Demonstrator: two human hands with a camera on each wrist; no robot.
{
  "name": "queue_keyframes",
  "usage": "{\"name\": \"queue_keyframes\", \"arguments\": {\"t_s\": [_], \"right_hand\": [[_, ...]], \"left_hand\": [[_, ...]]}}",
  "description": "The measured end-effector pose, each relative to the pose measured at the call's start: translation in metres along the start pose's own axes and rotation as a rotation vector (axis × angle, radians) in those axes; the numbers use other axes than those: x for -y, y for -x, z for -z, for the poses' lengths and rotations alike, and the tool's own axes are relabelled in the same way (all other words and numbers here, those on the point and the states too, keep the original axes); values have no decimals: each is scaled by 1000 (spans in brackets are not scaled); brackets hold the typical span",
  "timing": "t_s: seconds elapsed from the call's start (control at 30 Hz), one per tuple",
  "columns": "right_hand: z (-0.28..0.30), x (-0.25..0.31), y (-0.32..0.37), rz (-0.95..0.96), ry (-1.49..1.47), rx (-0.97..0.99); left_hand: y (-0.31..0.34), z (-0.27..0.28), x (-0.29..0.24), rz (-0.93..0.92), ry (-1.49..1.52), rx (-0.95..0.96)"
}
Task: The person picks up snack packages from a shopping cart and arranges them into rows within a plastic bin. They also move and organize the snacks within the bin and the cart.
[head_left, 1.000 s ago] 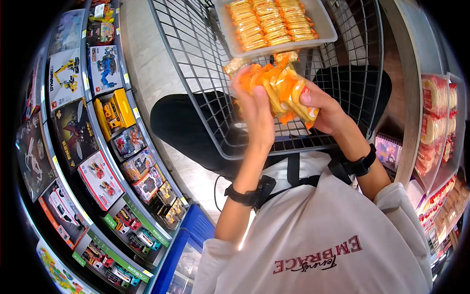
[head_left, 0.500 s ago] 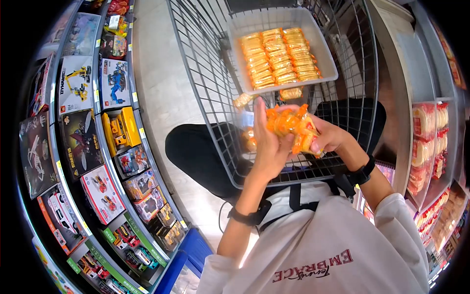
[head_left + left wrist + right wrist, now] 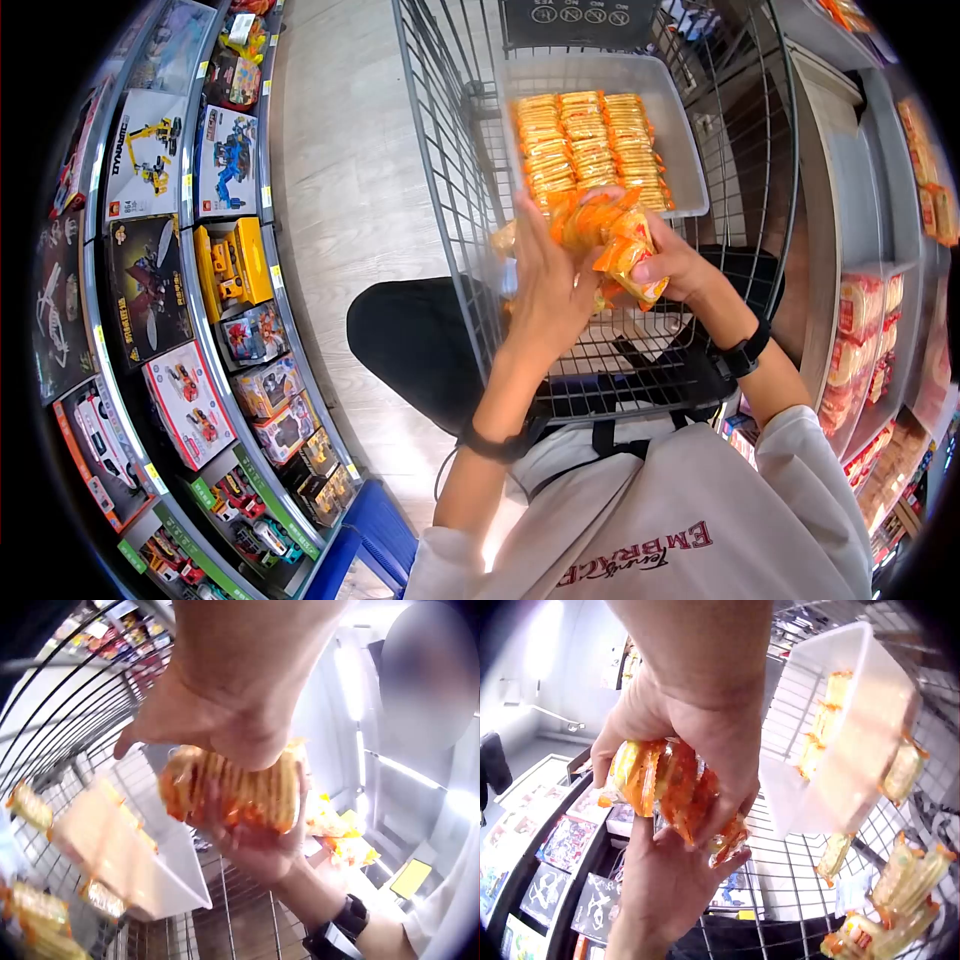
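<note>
A row of orange-and-yellow wrapped packets [image 3: 600, 228] is held over the cart, in front of the clear bin [image 3: 688, 150]. My right hand [image 3: 682, 268] grips the row, thumb on the near end packet; in the left wrist view its fingers [image 3: 217, 814] curl round the wrappers. My left hand [image 3: 545, 295] lies against the other side with its fingers mostly straight; the right wrist view shows its palm [image 3: 664, 881] beside the packets [image 3: 667, 780]. Inside the bin similar packets [image 3: 585, 150] stand in several tight stacks. Part of the held row is hidden by the hands.
The wire cart [image 3: 440, 150] surrounds the bin, and loose packets [image 3: 904, 769] lie in the cart outside it. Shelves of boxed toys [image 3: 150, 280] line the left; bagged food [image 3: 858, 310] stands at the right. A blue crate [image 3: 375, 535] is at lower left.
The bin and cart sit lower and further right in the head view. The held packets have turned and gathered between my hands, and my left fingers have straightened from around them.
</note>
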State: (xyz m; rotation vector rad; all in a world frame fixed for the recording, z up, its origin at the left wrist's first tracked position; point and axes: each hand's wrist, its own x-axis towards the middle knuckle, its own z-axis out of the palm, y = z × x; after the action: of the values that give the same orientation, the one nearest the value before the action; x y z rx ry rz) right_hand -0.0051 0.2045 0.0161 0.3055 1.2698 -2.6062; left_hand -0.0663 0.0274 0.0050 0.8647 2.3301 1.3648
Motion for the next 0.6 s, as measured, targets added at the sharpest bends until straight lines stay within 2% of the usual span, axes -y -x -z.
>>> {"name": "queue_keyframes", "arguments": {"t_s": [0.07,0.1,0.13,0.17,0.2,0.23,0.27,0.3,0.4,0.5,0.57,0.6], "right_hand": [[4,18,-16,77,299,-55],[7,32,-27,137,458,-98],[12,42,-39,186,722,-157],[20,52,-53,237,989,-216],[31,59,-69,243,990,-220],[44,63,-85,328,1386,-223],[56,66,-104,412,1782,-224],[69,65,-123,416,1783,-231],[102,48,-181,174,1865,-15],[117,13,-216,174,1832,87],[121,-4,-226,155,1783,76],[125,-10,-229,216,1773,45]], "left_hand": [[0,23,-16,28,-84,-19],[-3,43,-27,-48,-121,-8],[-3,62,-33,-126,-159,10],[-3,76,-34,-129,-158,13],[-5,90,-35,-203,-283,13],[-7,98,-33,-281,-410,13],[-11,99,-29,-267,-431,-38],[-15,98,-21,-274,-432,-38],[-23,86,8,-217,-464,-12],[-24,83,14,-164,-530,-15],[-23,84,13,-151,-578,-23],[-22,84,13,-151,-570,-19]]}}
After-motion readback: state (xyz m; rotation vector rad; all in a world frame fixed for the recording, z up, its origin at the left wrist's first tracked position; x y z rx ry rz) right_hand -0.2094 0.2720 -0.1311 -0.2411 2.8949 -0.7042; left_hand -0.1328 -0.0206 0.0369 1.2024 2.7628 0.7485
